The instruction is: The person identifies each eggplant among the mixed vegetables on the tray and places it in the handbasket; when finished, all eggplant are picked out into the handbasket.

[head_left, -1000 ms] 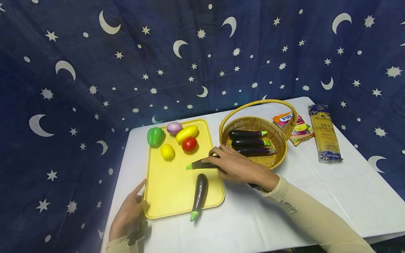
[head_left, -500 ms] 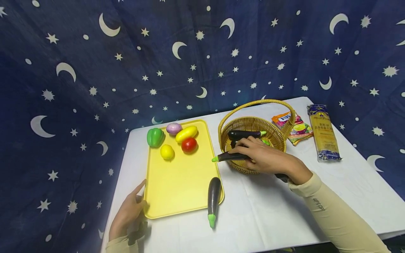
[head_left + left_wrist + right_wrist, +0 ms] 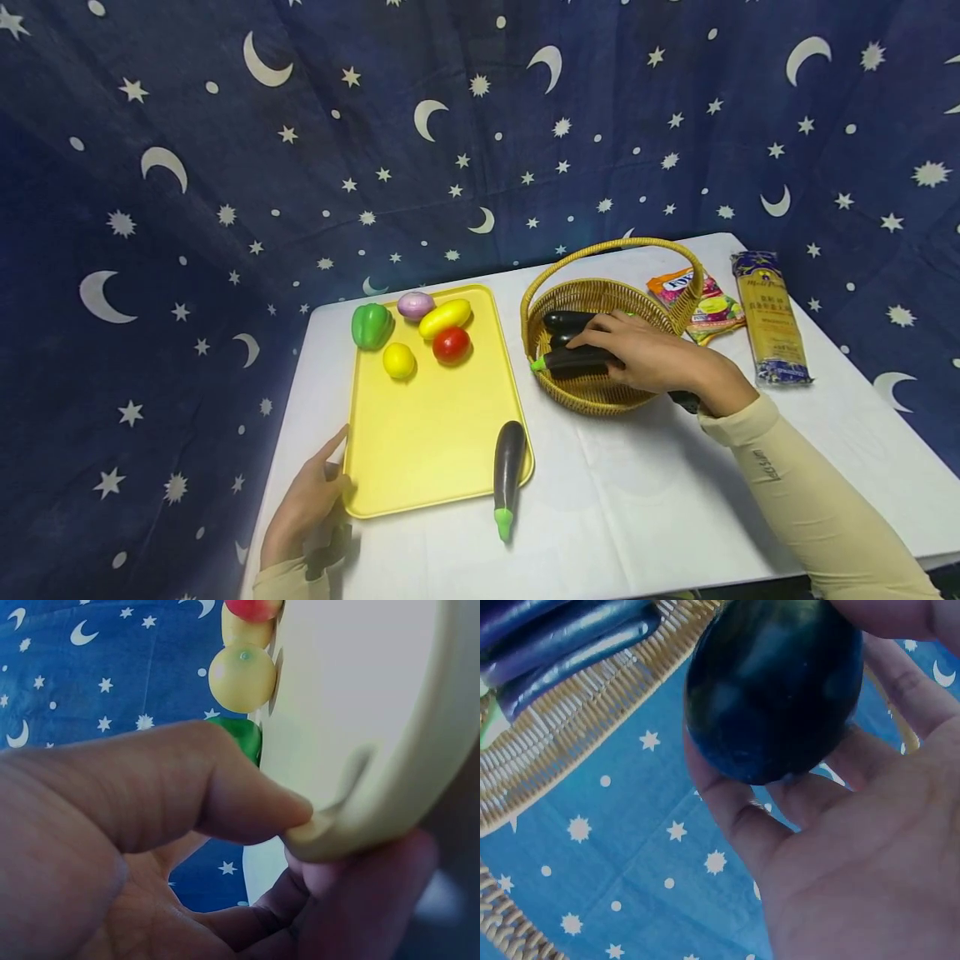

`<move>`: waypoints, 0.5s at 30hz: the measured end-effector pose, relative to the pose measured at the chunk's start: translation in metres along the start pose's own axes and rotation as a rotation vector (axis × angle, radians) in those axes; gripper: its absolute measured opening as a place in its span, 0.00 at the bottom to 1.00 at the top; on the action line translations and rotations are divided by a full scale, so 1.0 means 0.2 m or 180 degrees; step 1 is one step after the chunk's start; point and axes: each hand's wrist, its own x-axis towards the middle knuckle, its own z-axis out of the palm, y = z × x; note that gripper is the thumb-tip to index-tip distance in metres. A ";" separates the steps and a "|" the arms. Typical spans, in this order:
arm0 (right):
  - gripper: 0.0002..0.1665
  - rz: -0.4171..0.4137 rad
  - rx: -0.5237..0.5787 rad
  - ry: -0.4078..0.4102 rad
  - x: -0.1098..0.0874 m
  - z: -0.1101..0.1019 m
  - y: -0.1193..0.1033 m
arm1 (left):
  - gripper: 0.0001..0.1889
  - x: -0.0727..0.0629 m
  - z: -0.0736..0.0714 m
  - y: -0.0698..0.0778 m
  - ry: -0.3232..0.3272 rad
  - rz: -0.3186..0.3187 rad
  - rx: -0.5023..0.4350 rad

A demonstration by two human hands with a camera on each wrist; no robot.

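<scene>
In the head view my right hand (image 3: 652, 358) grips an eggplant (image 3: 573, 358) over the near side of the wicker basket (image 3: 600, 407), green stem pointing left. Its rounded dark end (image 3: 776, 697) fills the top of the right wrist view. Other eggplants (image 3: 570, 652) lie side by side in the basket, partly hidden by my hand in the head view. My left hand (image 3: 303, 504) pinches the left rim of the yellow tray (image 3: 322, 840) between thumb and fingers. One more eggplant (image 3: 510, 462) lies across the tray's near right corner, its stem out over the white cloth.
At the tray's far end sit a green bell pepper (image 3: 371, 326), a purple onion (image 3: 416, 306), a yellow oblong fruit (image 3: 446, 319), a lemon (image 3: 399, 361) and a tomato (image 3: 452, 345). Right of the basket lie a candy bag (image 3: 708, 308) and a noodle packet (image 3: 771, 321). The basket's handle (image 3: 611, 243) arches upright.
My right hand has carried its eggplant from the tray rightward over the basket. The loose eggplant has shifted right to the tray's corner. My left hand has stayed at the rim.
</scene>
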 end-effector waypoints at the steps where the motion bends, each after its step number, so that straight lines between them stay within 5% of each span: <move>1: 0.35 0.0024 0.0010 -0.0006 0.00 -0.01 0.01 | 0.51 0.00 0.00 0.00 -0.0010 0.0005 -0.0007; 15: 0.30 -0.0045 -0.0222 -0.0638 0.03 0.05 0.10 | 0.50 0.01 -0.01 -0.02 -0.0011 0.0094 0.0088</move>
